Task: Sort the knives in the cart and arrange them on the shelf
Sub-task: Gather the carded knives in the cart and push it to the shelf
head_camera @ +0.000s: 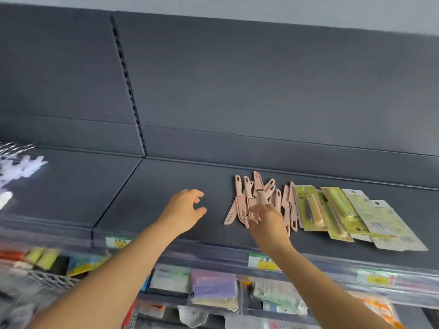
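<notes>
Fingers [254, 213] of the right hand [267, 224] lie over the near ends of the pink knives [261, 195]. Motion blur hides whether they are spread flat or pinching one: cannot tell. Left hand [183, 210]: fingers [198, 194] loosely curled, thumb apart, holding nothing, hovering above bare shelf [154, 186] to the left of the heap.

Pink knives: loose heap on the top shelf, sheathed, long axes roughly front-to-back and fanned. Most handles point toward the back wall; at least one is reversed. Just right of them, touching or overlapping, are packaged knives [332, 210] on yellow-green cards, laid slantwise in an overlapping row. Cart not in view. Price labels [263, 261] sit on the front rail.

Judgement: the step in hand is straightening the pink heap. The right hand is on it; the left hand is near but apart, with the heap lying to its right. Squaring the knives likely needs a sideways push across their long axes, left hand serving as the stop.
</notes>
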`<state>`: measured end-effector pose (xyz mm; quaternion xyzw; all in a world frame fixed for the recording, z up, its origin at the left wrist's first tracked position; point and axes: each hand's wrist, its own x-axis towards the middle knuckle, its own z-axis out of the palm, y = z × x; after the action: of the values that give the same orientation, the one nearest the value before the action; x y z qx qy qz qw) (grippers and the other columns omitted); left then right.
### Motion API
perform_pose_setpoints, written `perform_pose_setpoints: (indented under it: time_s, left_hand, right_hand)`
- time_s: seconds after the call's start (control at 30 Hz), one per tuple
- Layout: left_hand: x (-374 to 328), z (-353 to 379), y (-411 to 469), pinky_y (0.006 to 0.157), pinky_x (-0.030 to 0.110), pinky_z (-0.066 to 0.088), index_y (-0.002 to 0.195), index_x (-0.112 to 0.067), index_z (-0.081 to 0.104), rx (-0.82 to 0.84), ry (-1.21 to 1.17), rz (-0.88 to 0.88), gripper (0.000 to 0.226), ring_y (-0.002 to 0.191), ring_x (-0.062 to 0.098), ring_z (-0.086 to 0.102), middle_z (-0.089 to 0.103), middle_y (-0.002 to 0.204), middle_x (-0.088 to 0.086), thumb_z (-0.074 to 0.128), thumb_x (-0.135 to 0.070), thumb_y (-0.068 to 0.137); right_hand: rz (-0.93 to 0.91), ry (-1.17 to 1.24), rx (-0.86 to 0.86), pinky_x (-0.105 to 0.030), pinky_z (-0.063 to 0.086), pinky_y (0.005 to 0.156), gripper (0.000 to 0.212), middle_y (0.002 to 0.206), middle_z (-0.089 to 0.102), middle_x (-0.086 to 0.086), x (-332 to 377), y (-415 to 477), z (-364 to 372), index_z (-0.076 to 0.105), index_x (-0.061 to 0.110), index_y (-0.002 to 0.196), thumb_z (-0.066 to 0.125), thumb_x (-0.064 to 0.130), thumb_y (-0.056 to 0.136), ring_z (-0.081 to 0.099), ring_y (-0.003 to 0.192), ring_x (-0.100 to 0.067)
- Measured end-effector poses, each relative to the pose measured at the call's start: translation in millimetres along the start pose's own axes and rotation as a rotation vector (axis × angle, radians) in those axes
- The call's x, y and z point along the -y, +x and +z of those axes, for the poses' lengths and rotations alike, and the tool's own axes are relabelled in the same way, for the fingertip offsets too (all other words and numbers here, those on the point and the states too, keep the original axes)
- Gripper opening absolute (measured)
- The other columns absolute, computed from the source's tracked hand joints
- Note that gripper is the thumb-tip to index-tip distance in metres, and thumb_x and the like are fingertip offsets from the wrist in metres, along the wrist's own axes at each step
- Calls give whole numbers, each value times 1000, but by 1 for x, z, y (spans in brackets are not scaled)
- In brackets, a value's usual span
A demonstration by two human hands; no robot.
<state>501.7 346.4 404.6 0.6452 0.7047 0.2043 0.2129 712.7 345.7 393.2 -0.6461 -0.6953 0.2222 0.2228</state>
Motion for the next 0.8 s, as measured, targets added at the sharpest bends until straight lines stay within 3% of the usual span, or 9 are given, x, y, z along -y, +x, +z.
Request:
perform_pose_setpoints:
  time_s: [0.23,0.43,0.67,0.8]
  left_hand:
    - [57,-21,-149,96,33,41,125,-17,56,-153,82,-53,40,108,20,52,56,112,2,63,-22,87]
    - [111,-48,-263,97,31,42,128,-19,54,-172,249,-207,41,111,19,52,55,118,2,61,-26,89]
    - [166,-85,-352,96,26,40,134,-27,46,-199,280,-393,44,117,15,48,49,128,-2,56,-29,92]
    - [209,-103,-395,81,15,42,131,-25,50,-223,247,-423,40,106,11,52,46,133,0,57,-27,91]
  right_hand:
    - [-266,72,92,-34,41,97,38,124,52,-11,41,-88,36,58,8,122,50,-3,86,49,116,-29]
    - [-420,114,240,-33,43,94,35,122,54,-11,93,-149,82,58,9,122,55,3,88,51,114,-30]
    - [-533,62,381,-34,44,93,38,124,54,-11,150,-199,129,57,10,124,57,6,87,53,113,-29]
    - [-580,12,407,-32,43,95,37,124,54,-10,191,-224,163,57,11,124,58,9,87,54,113,-26]
